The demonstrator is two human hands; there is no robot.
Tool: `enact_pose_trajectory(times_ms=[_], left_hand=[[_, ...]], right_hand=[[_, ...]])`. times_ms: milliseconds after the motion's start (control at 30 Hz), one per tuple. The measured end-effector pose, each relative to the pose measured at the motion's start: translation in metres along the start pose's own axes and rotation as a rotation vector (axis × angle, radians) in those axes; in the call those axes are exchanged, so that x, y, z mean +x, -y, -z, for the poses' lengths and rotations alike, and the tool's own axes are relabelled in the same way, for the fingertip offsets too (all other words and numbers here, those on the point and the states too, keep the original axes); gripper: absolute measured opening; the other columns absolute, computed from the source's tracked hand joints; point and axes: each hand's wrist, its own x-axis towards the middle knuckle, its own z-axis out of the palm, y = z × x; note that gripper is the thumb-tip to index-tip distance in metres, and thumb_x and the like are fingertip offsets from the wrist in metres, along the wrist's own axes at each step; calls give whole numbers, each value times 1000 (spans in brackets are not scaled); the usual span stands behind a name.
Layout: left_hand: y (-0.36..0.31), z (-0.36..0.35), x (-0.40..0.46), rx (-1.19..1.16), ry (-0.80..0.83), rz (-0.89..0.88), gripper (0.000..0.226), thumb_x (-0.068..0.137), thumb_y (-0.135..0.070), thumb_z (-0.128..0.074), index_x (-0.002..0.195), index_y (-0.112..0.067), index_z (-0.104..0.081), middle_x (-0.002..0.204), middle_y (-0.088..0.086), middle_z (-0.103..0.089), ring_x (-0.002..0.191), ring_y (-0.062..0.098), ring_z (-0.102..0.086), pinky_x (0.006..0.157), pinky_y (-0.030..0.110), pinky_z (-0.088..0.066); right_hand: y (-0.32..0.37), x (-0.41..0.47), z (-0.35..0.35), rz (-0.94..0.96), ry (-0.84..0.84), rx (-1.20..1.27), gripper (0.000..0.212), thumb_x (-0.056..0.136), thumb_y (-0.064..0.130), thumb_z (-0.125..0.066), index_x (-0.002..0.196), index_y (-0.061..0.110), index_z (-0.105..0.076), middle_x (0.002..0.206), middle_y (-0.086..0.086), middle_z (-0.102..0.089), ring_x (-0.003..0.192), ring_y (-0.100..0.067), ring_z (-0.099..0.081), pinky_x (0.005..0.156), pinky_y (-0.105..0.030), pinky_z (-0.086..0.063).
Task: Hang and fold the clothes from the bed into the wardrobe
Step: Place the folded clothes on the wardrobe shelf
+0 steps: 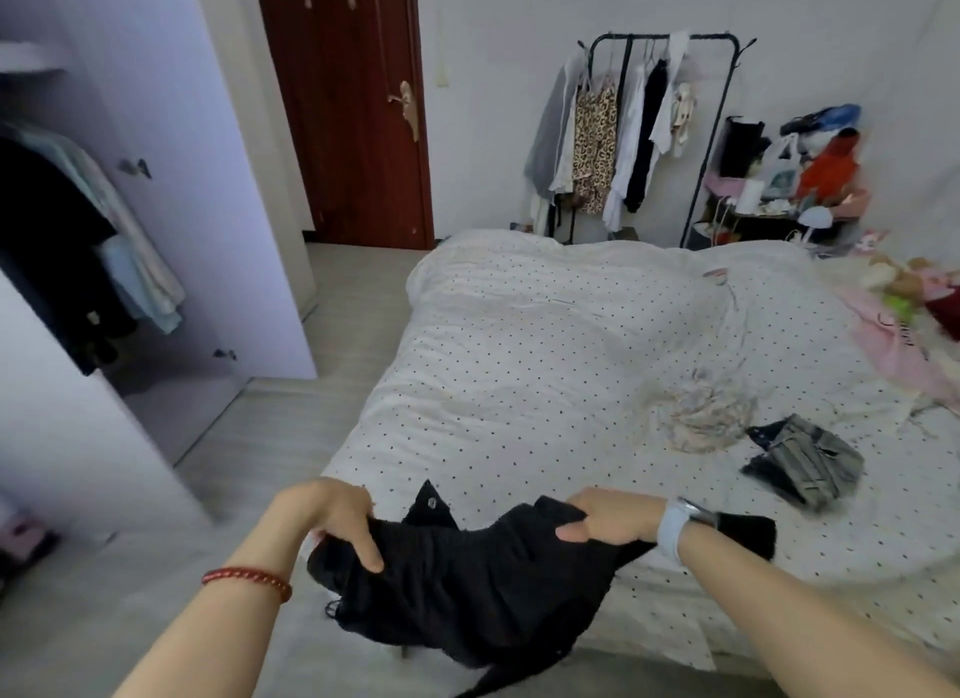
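Centrally, at the near corner of the bed (519, 344), a person holds a black garment (467, 588) up by its top edge. The left hand (332, 515), with a red bead bracelet (247, 579) on its wrist, grips the garment's left end, fingers curled over the cloth. The right hand (610, 515), with a pale-strapped watch (680, 526) on its wrist, grips the right end likewise. The garment sags between the two hands, its lower part hanging in front of the mattress edge. Farther right on the dotted bedcover lie a crumpled pale floral garment (701, 411) and, just beside it, a folded grey one (805, 463); a pink one (893, 344) lies near the far right edge. At left, the wardrobe (171, 177) stands open with clothes hanging inside. Against the back wall stands a black clothes rack (670, 39), hung with garments.
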Motion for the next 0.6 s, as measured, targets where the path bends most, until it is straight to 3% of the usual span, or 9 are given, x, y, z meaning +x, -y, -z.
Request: enact_pose_trajectory(times_ms=[67,133,167,233,333,433,500,600], left_hand=[[14,-4,1,36,-4,143,57,77,-38,-73,121,-5,-58,120,6,-60,99,21,-57,81,26,-48],[34,-3,0,11,-79,250,58,75,-39,-73,122,-7,-58,125,5,-58,109,23,-57,84,28,-48],[41,0,-3,0,-153,295,56,75,-39,-72,120,-8,-59,124,6,-59,109,25,-57,85,29,-47],[60,-3,-12,-78,-390,411,43,79,-38,-67,114,-13,-59,119,7,-60,106,27,-57,85,31,-46],[71,-6,-25,-262,-873,542,31,89,-31,-55,110,-9,-59,113,13,-61,103,32,-58,80,34,-43],[78,-13,-32,-348,-1239,599,26,87,-13,-52,108,1,-61,113,18,-55,105,38,-51,82,41,-41],[89,-17,-39,-356,-1412,622,24,85,-9,-53,105,-2,-65,113,18,-56,105,39,-47,85,44,-37],[108,-21,-56,-387,-1546,583,20,88,-13,-56,103,-1,-65,107,21,-62,102,41,-50,86,45,-35]], right_hand=[[15,11,-23,13,121,3,23,98,28,-45,76,24,-52,83,10,-53,78,-9,-50,68,-12,-40],[31,22,-38,75,144,76,24,98,29,-46,100,11,-62,101,0,-61,89,-13,-54,81,-20,-46],[41,26,-40,104,97,124,31,98,30,-46,113,6,-59,111,-6,-61,95,-15,-55,87,-23,-46],[70,38,-41,187,-27,194,34,98,27,-44,120,4,-56,118,-10,-60,101,-19,-57,92,-26,-45],[111,58,-30,306,-247,273,30,99,23,-42,118,5,-57,116,-12,-62,107,-28,-58,92,-31,-44],[149,71,-18,375,-389,317,29,99,22,-41,113,1,-57,112,-19,-62,104,-34,-57,91,-36,-44],[171,75,-18,435,-398,334,28,99,22,-40,109,3,-57,107,-20,-63,98,-34,-59,85,-37,-46],[193,74,-23,529,-301,281,19,99,23,-40,102,12,-55,94,-13,-61,83,-23,-56,69,-29,-41]])
